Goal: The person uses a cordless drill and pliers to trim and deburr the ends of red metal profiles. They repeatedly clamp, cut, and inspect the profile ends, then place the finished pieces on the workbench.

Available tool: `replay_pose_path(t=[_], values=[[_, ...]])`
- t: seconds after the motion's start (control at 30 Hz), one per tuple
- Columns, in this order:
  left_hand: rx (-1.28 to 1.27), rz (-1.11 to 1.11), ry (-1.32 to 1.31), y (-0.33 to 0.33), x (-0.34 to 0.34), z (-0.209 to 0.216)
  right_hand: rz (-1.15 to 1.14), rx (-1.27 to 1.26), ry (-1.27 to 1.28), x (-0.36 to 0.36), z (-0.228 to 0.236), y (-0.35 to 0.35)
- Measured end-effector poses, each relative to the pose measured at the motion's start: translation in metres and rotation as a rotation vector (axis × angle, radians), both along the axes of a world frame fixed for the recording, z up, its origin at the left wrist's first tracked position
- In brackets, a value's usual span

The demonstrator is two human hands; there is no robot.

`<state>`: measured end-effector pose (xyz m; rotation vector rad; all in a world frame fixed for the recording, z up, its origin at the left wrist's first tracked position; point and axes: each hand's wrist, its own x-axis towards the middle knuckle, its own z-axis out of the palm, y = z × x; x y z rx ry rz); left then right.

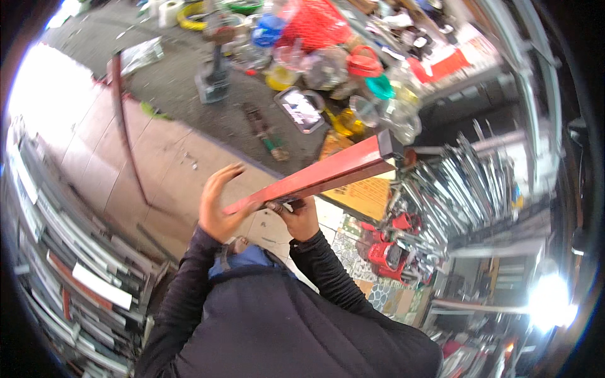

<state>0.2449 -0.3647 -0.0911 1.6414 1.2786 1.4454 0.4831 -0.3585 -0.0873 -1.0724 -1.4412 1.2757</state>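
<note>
A long red rectangular bar point(328, 169) with a dark end cap slants across in front of me, its far right end raised over the workbench edge. My right hand point(301, 219) is closed on its underside, near the middle of the bar. At the bar's near left end is my left hand point(217, 205), its fingers stretched up and apart. The left thumb lies along or just beside the bar; I cannot tell if it touches. Beyond the bar, a smartphone point(300, 110) with a lit screen lies beside a hand tool with green and red handles point(268, 132).
The dark workbench point(179, 110) holds a cordless power tool point(213, 82) and a heap of plastic containers point(324, 66). A thin brownish-red strip point(125, 132) stands at the left. Metal profiles point(82, 271) fill racks on the left; more profiles point(460, 183) stand at right.
</note>
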Motion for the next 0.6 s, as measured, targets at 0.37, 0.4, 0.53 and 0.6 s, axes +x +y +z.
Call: replay_pose_path(t=[0.37, 0.4, 0.53, 0.6], values=[[-0.280, -0.117, 0.296, -0.067, 0.054, -0.123, 0.102, 0.074, 0.107, 0.104, 0.048, -0.061], [-0.271, -0.095, 0.283, -0.067, 0.064, -0.127, 0.090, -0.013, 0.113, 0.110, 0.049, -0.067], [-0.280, -0.193, 0.411, -0.063, 0.088, -0.135, -0.002, 0.010, 0.174, 0.124, 0.048, -0.082], [-0.269, -0.234, 0.398, -0.063, 0.102, -0.138, -0.052, -0.037, 0.212, 0.127, 0.046, -0.084]])
